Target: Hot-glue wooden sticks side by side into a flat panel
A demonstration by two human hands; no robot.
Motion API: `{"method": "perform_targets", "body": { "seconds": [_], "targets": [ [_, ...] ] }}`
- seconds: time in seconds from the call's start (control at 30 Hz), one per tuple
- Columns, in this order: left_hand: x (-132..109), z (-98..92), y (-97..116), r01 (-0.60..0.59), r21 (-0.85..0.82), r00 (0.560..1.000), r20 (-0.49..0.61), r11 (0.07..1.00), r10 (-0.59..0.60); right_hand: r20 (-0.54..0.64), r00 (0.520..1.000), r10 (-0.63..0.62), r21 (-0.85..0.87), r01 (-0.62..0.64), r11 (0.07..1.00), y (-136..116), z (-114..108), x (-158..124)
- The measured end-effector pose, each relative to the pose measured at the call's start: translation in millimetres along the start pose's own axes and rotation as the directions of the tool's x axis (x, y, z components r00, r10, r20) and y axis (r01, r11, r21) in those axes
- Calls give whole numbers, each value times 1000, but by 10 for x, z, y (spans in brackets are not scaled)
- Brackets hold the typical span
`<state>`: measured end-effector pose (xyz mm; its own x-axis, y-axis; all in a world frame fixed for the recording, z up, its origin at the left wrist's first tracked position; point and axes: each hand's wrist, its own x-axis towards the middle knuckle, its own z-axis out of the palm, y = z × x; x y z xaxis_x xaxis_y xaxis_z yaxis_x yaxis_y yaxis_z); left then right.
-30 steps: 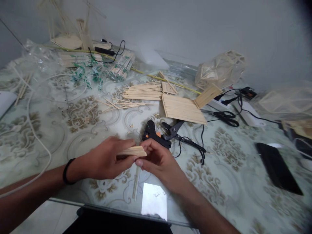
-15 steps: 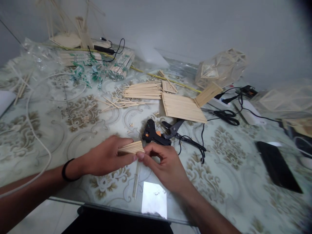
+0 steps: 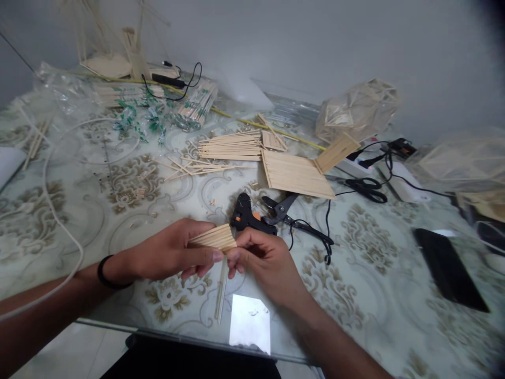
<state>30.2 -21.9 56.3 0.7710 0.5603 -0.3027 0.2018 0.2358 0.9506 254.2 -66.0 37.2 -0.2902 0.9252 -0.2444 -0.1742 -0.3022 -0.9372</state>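
Observation:
My left hand (image 3: 169,252), with a black band at the wrist, is wrapped round a small bundle of pale wooden sticks (image 3: 215,239). The sticks' near ends fan out toward the right. My right hand (image 3: 264,258) pinches the right end of the bundle between thumb and fingers. Just behind my hands lies a black glue gun (image 3: 250,217), with grey-black pliers (image 3: 282,210) beside it. Clear glue sticks (image 3: 221,295) lie on the table below the bundle.
Loose sticks (image 3: 231,146) and a joined stick panel (image 3: 295,172) lie behind. Black scissors (image 3: 366,188), a power strip (image 3: 357,167) and a phone (image 3: 452,268) are to the right. A white cable (image 3: 49,195) curves across the left. Wrapped bundles (image 3: 197,105) stand farther back.
The bundle has tilted, so more of its flat side shows. My left hand's lower fingers now show beneath it, and my right fingers have shifted along its right end.

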Motion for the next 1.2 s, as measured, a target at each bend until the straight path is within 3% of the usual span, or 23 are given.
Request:
{"method": "perform_targets", "body": {
  "seconds": [0.13,0.33,0.47,0.9,1.2],
  "targets": [
    [0,3,-9,-29,-72,999,24,997,31,8,999,-39,-16,39,999,31,6,-6],
    [9,41,-8,-9,52,999,-48,999,12,9,986,-169,-344,162,925,66,13,-55],
    [8,71,-18,3,124,998,-69,992,5,31,975,-219,-475,207,855,36,16,-76],
    [4,67,-68,8,175,997,-80,984,6,31,922,-385,-532,341,775,27,37,-100],
    [22,80,-32,-4,123,997,-72,992,13,-3,933,-360,-531,303,791,37,47,-102]
  ]
}}
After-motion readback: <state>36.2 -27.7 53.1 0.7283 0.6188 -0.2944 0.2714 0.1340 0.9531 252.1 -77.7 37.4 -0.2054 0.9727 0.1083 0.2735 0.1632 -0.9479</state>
